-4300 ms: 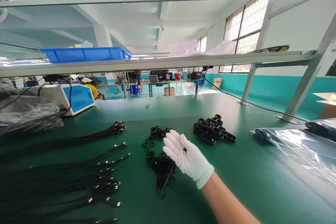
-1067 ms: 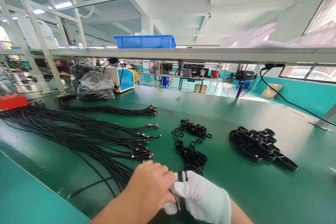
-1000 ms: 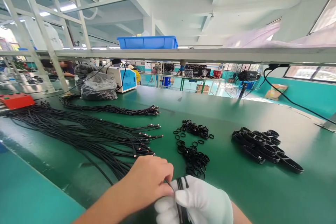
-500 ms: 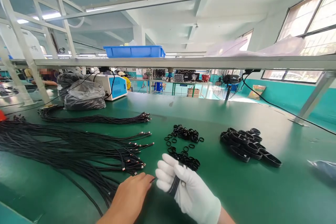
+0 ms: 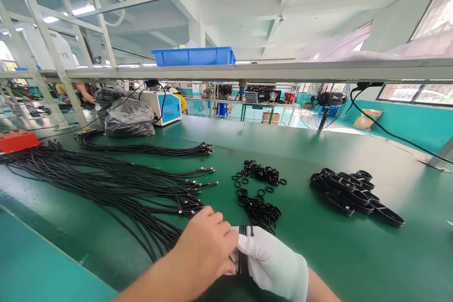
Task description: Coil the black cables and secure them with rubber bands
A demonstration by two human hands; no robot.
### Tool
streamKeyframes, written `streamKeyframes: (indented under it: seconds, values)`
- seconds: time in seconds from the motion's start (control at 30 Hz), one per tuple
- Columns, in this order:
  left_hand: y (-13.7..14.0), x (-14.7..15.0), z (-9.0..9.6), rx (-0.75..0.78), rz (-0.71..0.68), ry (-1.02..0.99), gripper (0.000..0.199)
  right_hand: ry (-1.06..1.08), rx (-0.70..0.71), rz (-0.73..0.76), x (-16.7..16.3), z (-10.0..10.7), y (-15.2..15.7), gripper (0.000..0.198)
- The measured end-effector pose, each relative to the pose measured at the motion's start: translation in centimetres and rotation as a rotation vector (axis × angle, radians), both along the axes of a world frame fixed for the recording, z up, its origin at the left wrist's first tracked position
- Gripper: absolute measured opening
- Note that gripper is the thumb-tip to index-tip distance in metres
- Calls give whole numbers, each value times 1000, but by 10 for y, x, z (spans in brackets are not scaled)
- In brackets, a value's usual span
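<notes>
My right hand (image 5: pixel 271 259), in a white glove, is closed around a bundle of black cable (image 5: pixel 243 250) wound into several parallel strands. Against the bundle's left side is my bare left hand (image 5: pixel 208 245), its fingers curled over the cable and its thumb below; the fingertips are partly hidden. Loose black cables (image 5: pixel 116 188) with small plugs fan out to the left of my hands. Just beyond the glove lie small black rings (image 5: pixel 260 210), with another heap of rings (image 5: pixel 264 173) behind them. Coiled black cables (image 5: pixel 348 191) are piled at the right.
A red box (image 5: pixel 19 141) sits at the left on the green table (image 5: pixel 293 146). Farther back are a bagged bundle (image 5: pixel 129 115) and a white-and-blue machine (image 5: pixel 166 106). Above runs a shelf (image 5: pixel 269 71) bearing a blue tray (image 5: pixel 194 56). A fan (image 5: pixel 323 101) stands beyond the table.
My left hand has moved right and up from beside the loose cables onto the bundle in my right hand. The camera view has shifted, so the table things appear farther right.
</notes>
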State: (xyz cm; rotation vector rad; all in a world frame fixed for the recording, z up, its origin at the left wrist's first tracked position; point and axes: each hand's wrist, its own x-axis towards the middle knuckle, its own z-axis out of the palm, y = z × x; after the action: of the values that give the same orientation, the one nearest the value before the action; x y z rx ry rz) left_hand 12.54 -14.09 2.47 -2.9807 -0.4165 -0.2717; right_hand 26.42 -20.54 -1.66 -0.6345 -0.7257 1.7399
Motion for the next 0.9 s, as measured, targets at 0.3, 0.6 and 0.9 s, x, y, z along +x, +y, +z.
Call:
streamKeyframes:
  seconds: [0.3,0.6,0.9]
  values:
    - [36,1,20,-365,-159,-68,11,24,-192,176,-8,-14,-10,35]
    - [29,-9,6,-463,-155,-169,19,97,-157,255,1,-22,-6,32]
    - [5,9,-41,-1832,23,-505,42,11,42,253,6,-19,-9,36]
